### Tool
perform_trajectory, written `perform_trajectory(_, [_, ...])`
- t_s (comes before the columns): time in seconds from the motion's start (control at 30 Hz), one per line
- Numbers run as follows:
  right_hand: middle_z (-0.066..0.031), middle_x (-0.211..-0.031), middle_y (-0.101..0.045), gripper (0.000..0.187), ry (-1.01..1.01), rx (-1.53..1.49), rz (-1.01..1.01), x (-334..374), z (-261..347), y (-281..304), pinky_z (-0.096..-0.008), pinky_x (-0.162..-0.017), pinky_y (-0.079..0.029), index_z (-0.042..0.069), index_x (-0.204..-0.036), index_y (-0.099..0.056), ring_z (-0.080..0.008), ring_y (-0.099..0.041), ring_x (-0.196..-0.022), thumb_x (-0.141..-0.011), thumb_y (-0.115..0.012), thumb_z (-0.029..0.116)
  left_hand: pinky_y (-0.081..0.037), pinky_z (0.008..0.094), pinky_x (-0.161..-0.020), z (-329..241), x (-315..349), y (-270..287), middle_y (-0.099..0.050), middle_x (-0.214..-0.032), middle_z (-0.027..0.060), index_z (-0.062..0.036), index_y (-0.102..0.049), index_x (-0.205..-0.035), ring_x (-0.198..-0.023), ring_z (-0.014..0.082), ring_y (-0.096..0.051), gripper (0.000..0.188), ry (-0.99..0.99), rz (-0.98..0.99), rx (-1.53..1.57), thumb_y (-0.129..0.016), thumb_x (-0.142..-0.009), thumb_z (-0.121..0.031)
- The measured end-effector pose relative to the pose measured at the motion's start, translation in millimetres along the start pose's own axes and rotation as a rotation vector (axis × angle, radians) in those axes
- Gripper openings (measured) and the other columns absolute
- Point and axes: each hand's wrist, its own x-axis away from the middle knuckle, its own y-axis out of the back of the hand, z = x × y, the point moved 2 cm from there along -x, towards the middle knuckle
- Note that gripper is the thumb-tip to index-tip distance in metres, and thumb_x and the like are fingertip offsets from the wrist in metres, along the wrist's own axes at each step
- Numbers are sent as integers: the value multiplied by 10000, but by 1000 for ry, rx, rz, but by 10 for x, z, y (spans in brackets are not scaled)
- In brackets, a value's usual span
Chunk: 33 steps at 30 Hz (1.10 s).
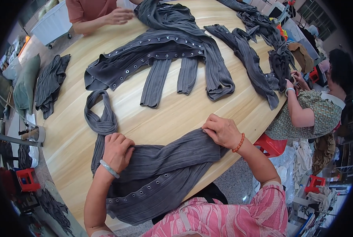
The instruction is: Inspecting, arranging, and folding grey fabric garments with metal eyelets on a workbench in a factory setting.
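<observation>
A dark grey ribbed garment point(164, 162) lies across the near edge of the table, with a row of metal eyelets along one lower strip. My left hand point(118, 152), a pale bangle at its wrist, is closed on the garment's left part, beside a looped, twisted length of the same cloth point(101, 114). With fingers and thumb together, my right hand point(223, 132), wearing an orange bead bracelet, pinches the upper edge near the garment's right end. Between the hands the cloth stretches in a sagging band, and its lower part hangs over the table edge.
More grey eyelet garments point(148, 51) cover the far side of the wooden table point(61, 146). One person's hand point(120, 16) is at the far edge; another person point(311, 106) handles cloth at the right. A red stool point(271, 145) stands below the right edge, a white bin point(52, 23) far left.
</observation>
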Motion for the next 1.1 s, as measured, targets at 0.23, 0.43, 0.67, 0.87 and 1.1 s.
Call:
perform_trajectory(0.23, [-62,-802,-613,65,75,-175,-197,37,76,283,-298,-587,-475,49,-939,-614,-215,-615,-656,-875,-621,40,-380,379,-830,12,89,71,-586,-854,81,-62,-610,-873,-894,279,-543,145,130,-111,210,-663,-751,-7])
perform_trajectory(0.43, [-19,-699,-541,53,-14,-432,-291,-56,59,465,-220,-549,-419,4,-964,-609,-58,-505,-596,-914,-596,18,-412,334,-804,114,268,-11,-581,-912,94,-28,-588,-967,-866,246,-536,112,300,-255,470,-592,-857,-8])
perform_trajectory(0.67, [-19,-761,-628,63,-24,-521,324,-115,117,330,-222,-538,-420,17,-896,-649,-66,-536,-606,-840,-664,40,-401,344,-862,121,252,-131,-590,-941,109,-29,-594,-1014,-912,285,-558,206,318,-410,288,-587,-819,36])
perform_trajectory(0.87, [-45,-838,-619,238,-60,-331,448,62,259,342,-293,-613,-473,71,-955,-643,-169,-591,-677,-792,-761,198,-380,424,-942,-134,212,-50,-569,-1078,154,-26,-580,-1137,-1063,348,-533,416,207,-369,1,-645,-734,49])
perform_trajectory(1.1, [-77,-921,-624,209,240,-328,138,-185,294,602,-367,-819,-441,49,-898,-616,-278,-574,-916,-782,-744,166,-367,492,-1016,-1216,662,-185,-516,-1350,152,-128,-597,-1243,-1250,336,-484,516,-83,-48,54,-747,-762,-241])
